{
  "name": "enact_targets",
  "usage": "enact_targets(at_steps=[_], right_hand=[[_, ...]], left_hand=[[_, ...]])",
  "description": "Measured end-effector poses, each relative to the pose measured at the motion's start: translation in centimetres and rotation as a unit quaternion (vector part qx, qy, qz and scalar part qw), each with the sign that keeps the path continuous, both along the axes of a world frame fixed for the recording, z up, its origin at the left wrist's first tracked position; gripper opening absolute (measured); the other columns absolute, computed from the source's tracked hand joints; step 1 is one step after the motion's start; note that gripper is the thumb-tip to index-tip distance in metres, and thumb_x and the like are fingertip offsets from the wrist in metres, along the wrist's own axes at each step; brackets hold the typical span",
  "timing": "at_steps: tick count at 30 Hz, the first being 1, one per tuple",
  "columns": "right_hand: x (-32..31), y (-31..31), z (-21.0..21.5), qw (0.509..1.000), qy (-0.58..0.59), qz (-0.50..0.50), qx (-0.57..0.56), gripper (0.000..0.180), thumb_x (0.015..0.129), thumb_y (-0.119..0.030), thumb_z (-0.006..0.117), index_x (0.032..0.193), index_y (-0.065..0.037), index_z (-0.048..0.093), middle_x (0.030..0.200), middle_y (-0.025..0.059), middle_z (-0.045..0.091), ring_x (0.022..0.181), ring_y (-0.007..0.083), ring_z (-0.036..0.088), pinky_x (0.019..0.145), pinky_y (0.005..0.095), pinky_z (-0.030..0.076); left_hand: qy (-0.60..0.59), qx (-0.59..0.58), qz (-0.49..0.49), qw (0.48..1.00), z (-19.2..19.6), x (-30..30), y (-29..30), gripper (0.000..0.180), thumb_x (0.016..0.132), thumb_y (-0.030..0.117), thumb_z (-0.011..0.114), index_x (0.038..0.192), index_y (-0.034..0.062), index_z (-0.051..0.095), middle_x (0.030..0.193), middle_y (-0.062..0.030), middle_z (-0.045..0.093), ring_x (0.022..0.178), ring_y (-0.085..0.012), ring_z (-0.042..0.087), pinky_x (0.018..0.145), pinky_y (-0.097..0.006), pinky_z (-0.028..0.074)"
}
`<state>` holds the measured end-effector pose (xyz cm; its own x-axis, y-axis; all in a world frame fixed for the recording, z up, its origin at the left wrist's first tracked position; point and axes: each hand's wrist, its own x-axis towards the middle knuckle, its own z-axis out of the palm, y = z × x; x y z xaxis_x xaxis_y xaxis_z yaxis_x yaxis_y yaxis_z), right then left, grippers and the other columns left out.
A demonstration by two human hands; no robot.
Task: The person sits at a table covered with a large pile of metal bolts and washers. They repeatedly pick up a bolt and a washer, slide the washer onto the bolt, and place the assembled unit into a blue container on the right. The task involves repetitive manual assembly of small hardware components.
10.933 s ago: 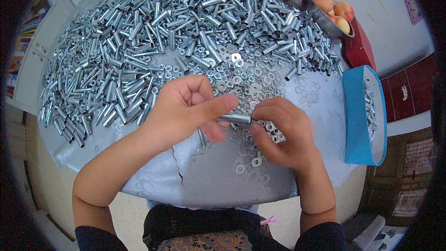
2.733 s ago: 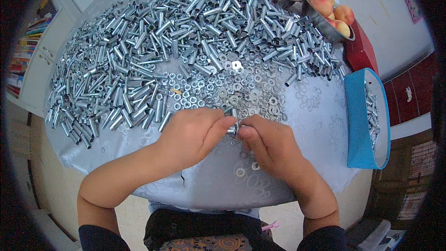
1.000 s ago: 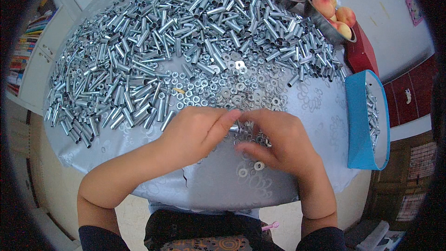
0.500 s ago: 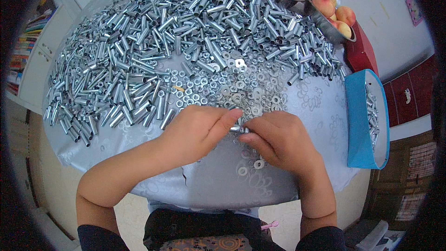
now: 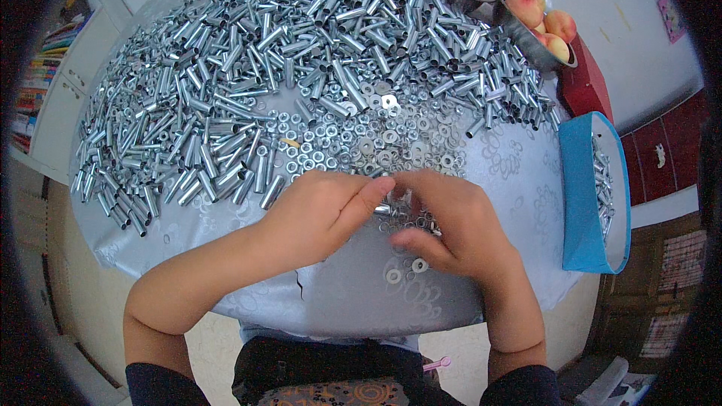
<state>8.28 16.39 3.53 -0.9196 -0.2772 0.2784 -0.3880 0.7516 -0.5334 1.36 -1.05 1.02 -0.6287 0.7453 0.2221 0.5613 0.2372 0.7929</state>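
Fingers of both hands, left hand [image 5: 320, 214] and right hand [image 5: 451, 222], pinch small washers [image 5: 391, 210] together; assembling step, next needs a sleeve [image 5: 272, 190].

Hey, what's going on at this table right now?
A person sits at a round table heaped with short metal tubes and loose washers. The left hand and right hand meet over the near edge of the washers, pinching small metal parts between the fingertips. A blue bin at the right holds more tubes.

A home turned piecework bench: round clothed table [image 5: 451, 308], metal tubes [image 5: 226, 128], peaches [image 5: 538, 19].
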Motion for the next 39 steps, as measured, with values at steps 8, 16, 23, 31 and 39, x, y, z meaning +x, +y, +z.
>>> enact_targets(at_steps=[8, 16, 23, 31, 39], right_hand=[[0.1, 0.3, 0.2, 0.999, -0.042, 0.018, -0.026, 0.027, 0.076, -0.028, 0.059, 0.089, -0.005, 0.054, 0.074, 0.0147, 0.056, 0.069, 0.0334, 0.056, 0.06, 0.0414, 0.043], [0.0, 0.6, 0.1, 0.998, -0.028, 0.044, 0.039, 0.026, 0.077, -0.029, 0.058, 0.088, -0.006, 0.054, 0.074, 0.0133, 0.056, 0.071, 0.0334, 0.055, 0.061, 0.0416, 0.043], [-0.1, 0.4, 0.1, 0.996, -0.071, 0.052, 0.0, 0.026, 0.078, -0.031, 0.057, 0.086, -0.006, 0.054, 0.074, 0.0135, 0.057, 0.069, 0.0338, 0.055, 0.06, 0.0419, 0.043], [0.2, 0.6, 0.5, 0.988, -0.14, 0.057, -0.01, 0.028, 0.081, -0.03, 0.055, 0.092, -0.005, 0.054, 0.078, 0.015, 0.056, 0.07, 0.0333, 0.055, 0.059, 0.0407, 0.043], [0.2, 0.6, 0.2, 0.988, -0.142, 0.061, -0.019, 0.025, 0.081, -0.028, 0.055, 0.089, -0.004, 0.054, 0.072, 0.0136, 0.055, 0.067, 0.0339, 0.054, 0.058, 0.0403, 0.043]], left_hand=[[-0.059, -0.073, -0.017, 0.995, 1.0, -0.1, -0.2, 0.03, 0.089, 0.024, 0.04, 0.082, 0.0007, 0.058, 0.071, -0.0197, 0.058, 0.066, -0.0359, 0.055, 0.057, -0.042, 0.043], [0.0, -0.046, -0.039, 0.998, 0.6, -0.1, -0.2, 0.028, 0.089, 0.022, 0.04, 0.086, 0.0011, 0.059, 0.072, -0.0194, 0.058, 0.065, -0.0362, 0.055, 0.057, -0.041, 0.043], [0.003, -0.022, -0.039, 0.999, 0.6, -0.1, -0.3, 0.029, 0.089, 0.022, 0.041, 0.087, -0.0005, 0.059, 0.073, -0.0202, 0.058, 0.068, -0.0367, 0.056, 0.059, -0.041, 0.044], [0.014, 0.003, -0.045, 0.999, 0.6, 0.0, -0.2, 0.029, 0.088, 0.022, 0.042, 0.084, -0.0008, 0.059, 0.071, -0.0205, 0.057, 0.066, -0.0366, 0.056, 0.058, -0.04, 0.044], [-0.025, -0.018, -0.033, 0.999, 1.0, 0.0, -0.4, 0.029, 0.089, 0.023, 0.041, 0.084, 0.0, 0.059, 0.073, -0.0205, 0.058, 0.067, -0.0374, 0.055, 0.058, -0.041, 0.043]])
